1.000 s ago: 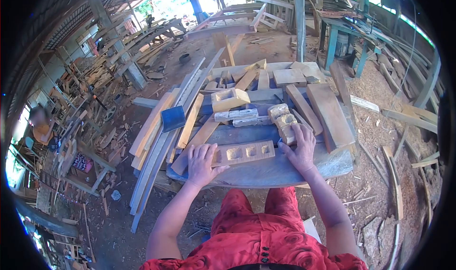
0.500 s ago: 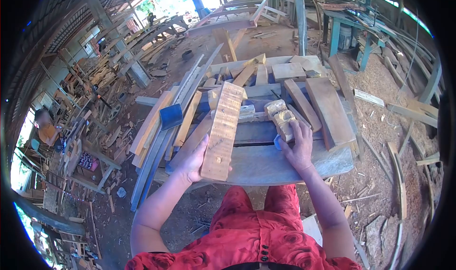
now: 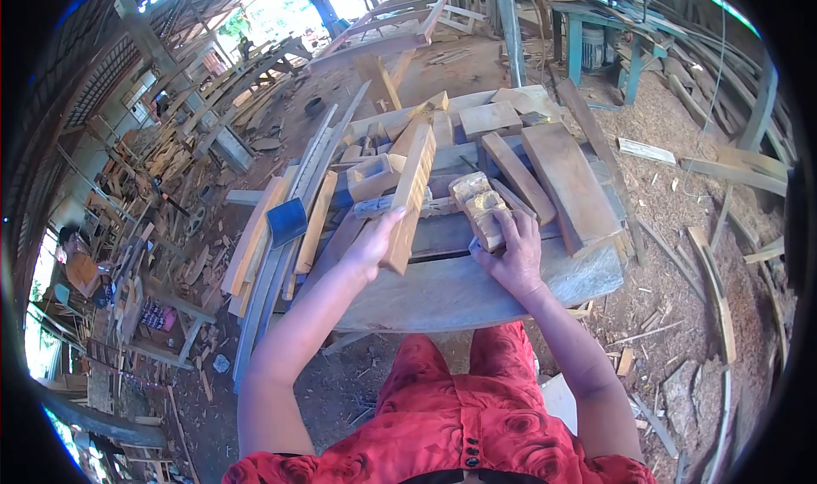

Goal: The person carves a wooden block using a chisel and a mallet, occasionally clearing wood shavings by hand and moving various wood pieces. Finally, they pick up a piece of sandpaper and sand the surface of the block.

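Observation:
My left hand is closed around the lower end of a wooden plank, which it holds tilted on its edge above the workbench. My right hand grips a rough, notched wooden block with a chipped yellowish top. Something small and blue shows by the right thumb, too covered to name. Behind the plank lies a hollowed wooden piece. A wooden strip and a wide wooden board rest to the right of the block.
A blue curved piece sits on long boards and metal strips at the bench's left side. Scrap wood and shavings cover the ground. Farther off stand a wooden frame, a teal machine table and a seated person at left.
My left hand has turned the plank from its broad ridged face onto its narrow edge and moved it slightly right and away. My right hand keeps its hold on the block. The view has shifted slightly.

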Tool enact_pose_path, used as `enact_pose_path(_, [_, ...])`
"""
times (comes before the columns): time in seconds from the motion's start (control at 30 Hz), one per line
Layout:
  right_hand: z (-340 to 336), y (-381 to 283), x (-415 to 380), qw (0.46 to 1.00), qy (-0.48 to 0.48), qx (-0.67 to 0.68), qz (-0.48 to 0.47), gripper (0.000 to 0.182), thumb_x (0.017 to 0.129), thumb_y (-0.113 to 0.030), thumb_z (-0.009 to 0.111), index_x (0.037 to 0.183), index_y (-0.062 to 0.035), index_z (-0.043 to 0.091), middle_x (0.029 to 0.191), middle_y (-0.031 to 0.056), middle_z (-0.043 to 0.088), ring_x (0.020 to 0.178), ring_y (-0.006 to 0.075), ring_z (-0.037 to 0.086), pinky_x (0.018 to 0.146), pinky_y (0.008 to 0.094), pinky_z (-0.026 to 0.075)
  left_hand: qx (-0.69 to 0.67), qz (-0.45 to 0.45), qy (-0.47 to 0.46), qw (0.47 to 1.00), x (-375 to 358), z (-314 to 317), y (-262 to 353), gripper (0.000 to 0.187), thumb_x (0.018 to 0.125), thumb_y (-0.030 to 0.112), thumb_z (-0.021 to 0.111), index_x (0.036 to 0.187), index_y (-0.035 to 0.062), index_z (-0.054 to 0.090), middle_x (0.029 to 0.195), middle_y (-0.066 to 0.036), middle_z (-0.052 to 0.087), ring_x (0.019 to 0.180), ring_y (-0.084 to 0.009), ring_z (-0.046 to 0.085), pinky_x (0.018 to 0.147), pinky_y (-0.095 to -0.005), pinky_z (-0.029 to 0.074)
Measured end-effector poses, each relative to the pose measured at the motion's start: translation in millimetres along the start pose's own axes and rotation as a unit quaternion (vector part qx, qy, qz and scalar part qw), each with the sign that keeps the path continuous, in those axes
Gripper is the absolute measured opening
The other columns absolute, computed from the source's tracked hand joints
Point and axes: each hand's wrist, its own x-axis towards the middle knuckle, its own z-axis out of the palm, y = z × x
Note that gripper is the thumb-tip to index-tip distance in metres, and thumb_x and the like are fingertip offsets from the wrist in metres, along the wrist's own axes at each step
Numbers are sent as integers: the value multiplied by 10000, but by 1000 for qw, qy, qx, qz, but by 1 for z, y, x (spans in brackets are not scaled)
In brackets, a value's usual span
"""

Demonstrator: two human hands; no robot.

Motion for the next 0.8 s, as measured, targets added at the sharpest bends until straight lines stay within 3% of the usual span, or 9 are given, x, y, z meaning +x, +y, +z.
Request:
enact_pose_path(0.1, [-1,-1,0,1000,14,5,-2,690,606,-277,796,1210,-111,504,1125,154,485,1043,349,480,878,449,404,45,67,47,996,42,13,6,608,876,444,584,1260,-12,467,1042,-125,597,879,-209,618,672,-368,537])
enact_pose_path(0.2, [-3,-4,1,1000,6,6,10,720,577,-273,813,1204,-84,514,1134,169,500,1068,372,484,913,458,415,64,74,72,993,79,29,10,598,867,419,601,1250,-23,474,1041,-125,596,927,-210,594,757,-367,517])
enact_pose_path(0.27, [-2,-3,0,1000,14,2,0,681,610,-290,793,1202,-106,511,1121,143,490,1037,339,485,872,447,407,76,123,127,981,93,45,11,624,847,365,637,1267,-58,453,1127,-155,575,1031,-236,566,874,-361,470])
enact_pose_path(0.37, [-2,-4,0,1000,22,2,-4,676,607,-290,795,1196,-104,518,1126,139,490,1046,337,484,876,444,408,99,186,218,953,108,61,6,638,805,291,682,1275,-75,454,1148,-188,566,1016,-231,559,867,-332,448])
enact_pose_path(0.5, [-2,-6,0,1000,24,-1,-6,674,605,-290,797,1194,-103,527,1130,137,492,1067,341,478,892,446,402,72,158,131,976,98,61,12,666,810,201,691,1339,-74,395,1260,-207,519,1147,-250,522,946,-333,418])
enact_pose_path(0.67, [-7,-10,1,999,30,-29,-22,674,617,-359,793,1187,-92,552,1152,127,498,1097,330,467,947,461,346,158,242,113,951,60,58,-4,580,816,149,667,1319,-46,455,1153,-151,610,995,-191,606,926,-308,430])
enact_pose_path(0.7, [-8,-11,1,999,31,-29,-28,674,617,-359,793,1187,-92,552,1152,127,498,1097,330,467,947,461,346,187,288,110,933,58,56,-13,592,808,176,681,1318,-29,462,1177,-160,585,1050,-219,580,937,-336,431])
enact_pose_path(0.77, [-10,-12,-1,997,44,-29,-53,629,635,-421,778,1133,-81,597,1160,120,501,1104,327,463,947,452,332,357,396,190,825,25,63,-18,599,782,199,702,1300,0,477,1215,-185,532,1111,-279,539,963,-386,420])
enact_pose_path(0.8, [-12,-11,0,994,66,-38,-83,544,697,-446,736,1075,-71,628,1098,130,549,1057,317,514,898,443,359,367,432,180,804,4,71,-12,601,768,207,710,1290,16,481,1235,-194,502,1138,-309,512,977,-411,409])
